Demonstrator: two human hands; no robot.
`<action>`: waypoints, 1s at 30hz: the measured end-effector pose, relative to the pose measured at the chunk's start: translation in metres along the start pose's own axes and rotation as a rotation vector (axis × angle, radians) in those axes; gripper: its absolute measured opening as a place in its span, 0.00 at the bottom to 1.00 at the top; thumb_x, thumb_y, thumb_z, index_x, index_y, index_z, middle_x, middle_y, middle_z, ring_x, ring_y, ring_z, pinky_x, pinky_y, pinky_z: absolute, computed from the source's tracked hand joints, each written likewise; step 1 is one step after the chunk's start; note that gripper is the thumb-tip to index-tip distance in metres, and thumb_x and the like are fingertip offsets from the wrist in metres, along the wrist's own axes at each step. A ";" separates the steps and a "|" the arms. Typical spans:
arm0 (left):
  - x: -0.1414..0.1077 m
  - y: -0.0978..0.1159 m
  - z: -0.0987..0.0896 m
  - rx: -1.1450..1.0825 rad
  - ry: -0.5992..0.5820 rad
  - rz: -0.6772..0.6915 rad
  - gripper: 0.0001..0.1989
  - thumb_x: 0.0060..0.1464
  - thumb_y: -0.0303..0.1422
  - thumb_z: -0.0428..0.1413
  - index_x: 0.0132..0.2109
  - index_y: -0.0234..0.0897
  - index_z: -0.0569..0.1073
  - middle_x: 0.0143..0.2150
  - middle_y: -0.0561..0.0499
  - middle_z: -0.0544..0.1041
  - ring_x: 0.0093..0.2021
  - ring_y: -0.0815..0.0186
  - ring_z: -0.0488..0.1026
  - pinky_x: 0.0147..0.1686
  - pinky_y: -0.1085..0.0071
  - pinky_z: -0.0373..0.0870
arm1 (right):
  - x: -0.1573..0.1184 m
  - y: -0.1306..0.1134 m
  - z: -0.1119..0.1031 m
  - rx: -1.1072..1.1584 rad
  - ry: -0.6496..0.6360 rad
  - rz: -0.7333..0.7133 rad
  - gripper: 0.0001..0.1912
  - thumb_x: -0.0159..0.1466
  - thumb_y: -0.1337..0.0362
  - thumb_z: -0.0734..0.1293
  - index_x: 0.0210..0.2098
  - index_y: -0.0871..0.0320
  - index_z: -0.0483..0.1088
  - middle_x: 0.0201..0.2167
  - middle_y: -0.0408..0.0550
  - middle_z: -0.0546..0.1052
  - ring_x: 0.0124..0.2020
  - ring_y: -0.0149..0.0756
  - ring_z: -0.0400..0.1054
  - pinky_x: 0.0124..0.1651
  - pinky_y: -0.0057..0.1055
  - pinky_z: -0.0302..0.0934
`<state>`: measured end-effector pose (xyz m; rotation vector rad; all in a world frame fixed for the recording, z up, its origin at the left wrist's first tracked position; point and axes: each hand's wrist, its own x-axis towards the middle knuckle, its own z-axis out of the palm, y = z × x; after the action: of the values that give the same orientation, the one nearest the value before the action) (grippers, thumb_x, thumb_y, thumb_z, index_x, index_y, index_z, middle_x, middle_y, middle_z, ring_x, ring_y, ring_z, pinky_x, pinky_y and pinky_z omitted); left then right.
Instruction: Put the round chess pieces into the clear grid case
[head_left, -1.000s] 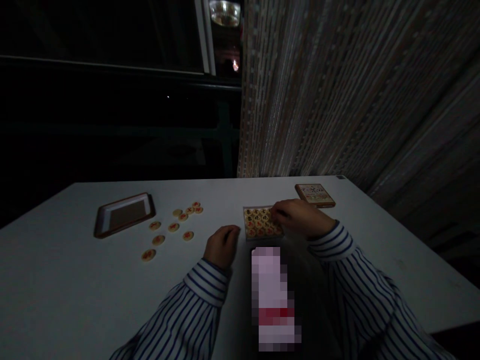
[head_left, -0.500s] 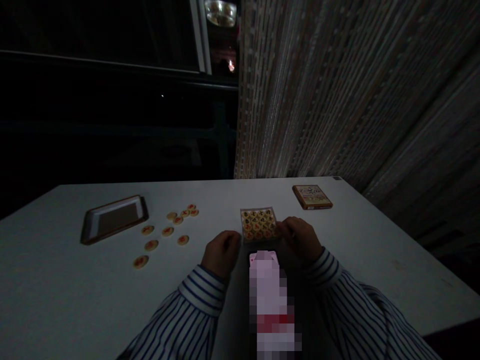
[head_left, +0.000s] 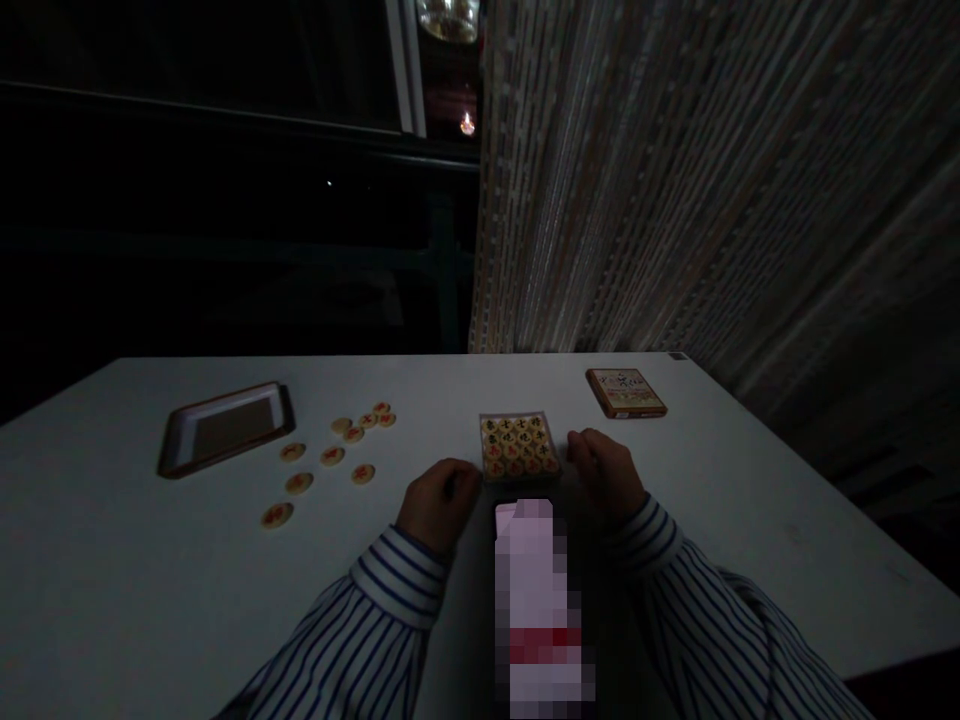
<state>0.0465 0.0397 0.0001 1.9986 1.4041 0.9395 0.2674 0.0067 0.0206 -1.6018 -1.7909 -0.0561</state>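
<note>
A clear plastic box (head_left: 520, 447) of round Chinese chess pieces stands between my hands. Its pieces lie in rows, with black characters at the back and red ones in front. My left hand (head_left: 441, 505) rests on the table by the box's front left corner, its fingers curled into a loose fist. To the right of the box, a small gap away, my right hand (head_left: 606, 470) is also curled closed. Nothing shows in either hand. Several loose chess pieces with red characters (head_left: 332, 456) are scattered left of my left hand; one piece (head_left: 341, 425) shows no clear character.
On the white table (head_left: 165, 580), an open tray-like box lid (head_left: 227, 428) lies at the left. A closed flat box (head_left: 626, 392) is at the back right. A phone (head_left: 525, 560), its screen pixelated, lies between my forearms. Behind the table hangs a string curtain (head_left: 570, 180).
My right hand has moved slightly right, off the edge of the piece box. My left hand stays nearly where it was. The view has shifted a little.
</note>
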 end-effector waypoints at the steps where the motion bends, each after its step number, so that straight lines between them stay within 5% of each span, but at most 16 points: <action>1: 0.000 0.000 0.000 0.001 0.008 -0.005 0.10 0.47 0.37 0.49 0.31 0.35 0.71 0.26 0.51 0.74 0.27 0.67 0.70 0.29 0.70 0.66 | 0.000 0.000 0.000 0.009 -0.005 0.021 0.17 0.63 0.60 0.50 0.22 0.57 0.60 0.18 0.43 0.65 0.22 0.29 0.60 0.28 0.26 0.53; 10: 0.000 0.001 -0.013 -0.037 0.035 0.033 0.08 0.47 0.35 0.49 0.30 0.36 0.70 0.25 0.52 0.73 0.27 0.69 0.69 0.30 0.71 0.67 | -0.001 0.010 0.005 0.092 0.089 0.028 0.12 0.61 0.61 0.55 0.34 0.59 0.66 0.29 0.47 0.73 0.30 0.32 0.66 0.33 0.28 0.59; 18: 0.001 -0.011 -0.077 0.028 0.161 0.035 0.13 0.46 0.40 0.51 0.36 0.36 0.71 0.30 0.51 0.75 0.30 0.67 0.72 0.34 0.72 0.68 | 0.000 0.013 0.008 0.084 0.170 -0.029 0.11 0.59 0.63 0.57 0.37 0.59 0.67 0.32 0.49 0.73 0.33 0.33 0.66 0.37 0.32 0.61; 30: -0.009 -0.054 -0.141 0.059 0.605 -0.176 0.16 0.45 0.41 0.50 0.37 0.35 0.72 0.32 0.48 0.75 0.33 0.64 0.73 0.35 0.68 0.69 | 0.010 -0.006 -0.004 0.066 0.150 0.012 0.12 0.58 0.58 0.59 0.33 0.59 0.69 0.28 0.48 0.73 0.29 0.33 0.65 0.33 0.31 0.61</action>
<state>-0.0966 0.0523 0.0463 1.6560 1.9007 1.5114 0.2643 0.0118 0.0307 -1.5205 -1.6513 -0.1076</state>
